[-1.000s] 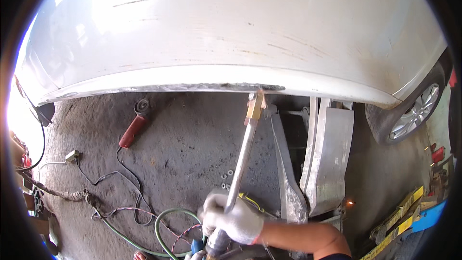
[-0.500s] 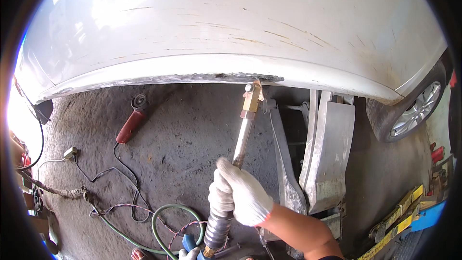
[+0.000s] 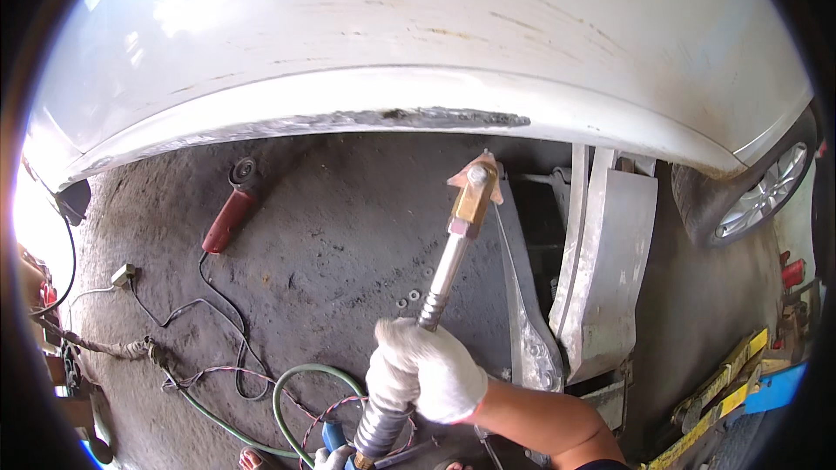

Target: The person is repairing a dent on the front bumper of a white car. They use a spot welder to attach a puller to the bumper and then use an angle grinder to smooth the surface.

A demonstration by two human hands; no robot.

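A slide hammer dent puller (image 3: 452, 256) with a brass-coloured head and a pointed copper tip (image 3: 480, 172) slants up in front of me. My right hand (image 3: 427, 369), in a white knit glove, is closed around its shaft and the ribbed grey sliding weight (image 3: 380, 428). At the bottom edge, my gloved left hand (image 3: 333, 459) holds the tool's blue rear handle (image 3: 333, 435); most of that hand is out of view. The tip hangs just below the white car's sill (image 3: 592, 129), apart from it. A dark, roughly ground strip (image 3: 453, 117) runs along the sill.
A red angle grinder (image 3: 231, 219) lies on the concrete floor, its cord trailing. Green hose (image 3: 287, 374) and twisted wires loop near my left hand. A metal lift arm (image 3: 610, 270) stands right of the tool, below the car. Small washers (image 3: 407, 298) lie beside the shaft.
The puller's copper tip has come away from the sill's edge and dropped slightly toward me and to the right. My right hand has moved a little down and left. The view has shifted slightly.
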